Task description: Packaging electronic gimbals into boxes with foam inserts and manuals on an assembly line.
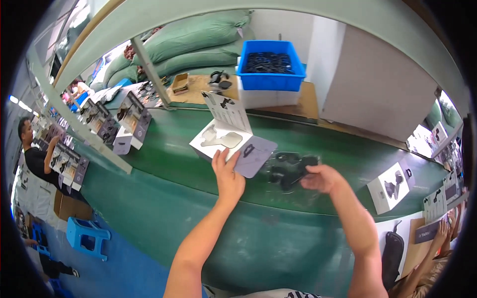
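An open white cardboard box [201,134] with a shaped cut-out in its insert stands on the green belt, its printed lid raised at the back and a grey side flap folded out to the right. My left hand [229,179] grips its front edge by the flap, the fingertips over the rim. To the right of the box, my right hand [322,180] is closed on the edge of a clear plastic pack [287,171] with black parts in it. The pack is a little blurred, so its exact parts cannot be made out.
A blue bin [271,82] of black pieces stands behind the belt. A similar box [390,187] is on the right, and several open boxes [133,121] are at the left. Co-workers' hands [439,233] show at the right rim. A blue stool [88,238] is on the floor.
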`<action>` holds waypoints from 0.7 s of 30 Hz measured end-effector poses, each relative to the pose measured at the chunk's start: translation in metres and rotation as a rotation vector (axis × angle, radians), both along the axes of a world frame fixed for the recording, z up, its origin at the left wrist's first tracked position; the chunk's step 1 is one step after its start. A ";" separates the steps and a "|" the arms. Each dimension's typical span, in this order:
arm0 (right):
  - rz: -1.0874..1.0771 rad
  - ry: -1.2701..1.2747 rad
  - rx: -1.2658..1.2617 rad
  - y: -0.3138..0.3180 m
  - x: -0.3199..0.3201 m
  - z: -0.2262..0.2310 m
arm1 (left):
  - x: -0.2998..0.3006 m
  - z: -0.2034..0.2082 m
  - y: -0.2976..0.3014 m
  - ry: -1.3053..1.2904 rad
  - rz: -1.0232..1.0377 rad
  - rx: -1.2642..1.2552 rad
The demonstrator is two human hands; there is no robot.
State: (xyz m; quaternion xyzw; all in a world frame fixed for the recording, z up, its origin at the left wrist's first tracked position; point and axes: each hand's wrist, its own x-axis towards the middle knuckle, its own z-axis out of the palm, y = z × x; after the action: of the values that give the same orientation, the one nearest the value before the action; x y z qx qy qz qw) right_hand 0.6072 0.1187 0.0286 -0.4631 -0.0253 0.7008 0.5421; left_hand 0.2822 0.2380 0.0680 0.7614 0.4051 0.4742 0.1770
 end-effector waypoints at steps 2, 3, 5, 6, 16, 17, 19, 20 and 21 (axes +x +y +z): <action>-0.102 -0.028 -0.017 -0.013 -0.045 0.026 | 0.033 -0.001 -0.017 0.044 -0.043 0.027; -0.145 -0.039 -0.023 -0.021 -0.042 0.038 | 0.040 0.000 -0.026 0.103 -0.101 0.040; -0.212 -0.007 0.007 -0.030 -0.032 0.034 | 0.050 0.008 -0.047 0.215 -0.221 0.069; -0.257 0.027 0.035 -0.030 -0.034 0.031 | 0.054 0.010 -0.054 0.274 -0.275 0.083; -0.489 -0.104 0.370 0.009 -0.109 0.043 | 0.056 0.024 -0.046 0.428 -0.385 0.044; -0.470 -0.082 0.358 0.006 -0.098 0.036 | 0.051 0.035 -0.040 0.491 -0.540 -0.001; -0.452 -0.064 0.353 -0.006 -0.069 0.016 | 0.026 0.085 -0.018 0.549 -0.689 -0.347; -0.380 -0.051 0.350 -0.014 -0.055 0.006 | 0.017 0.090 0.014 0.389 -0.499 -0.458; -0.303 -0.040 0.345 -0.019 -0.050 0.003 | 0.006 0.088 0.045 0.224 -0.303 -0.567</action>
State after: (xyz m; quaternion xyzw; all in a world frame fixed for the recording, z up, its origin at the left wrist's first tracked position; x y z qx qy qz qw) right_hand 0.5577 0.0994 0.0321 -0.3758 -0.0856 0.5872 0.7117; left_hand 0.2886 0.2832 0.1563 0.7809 0.4200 0.2244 0.4043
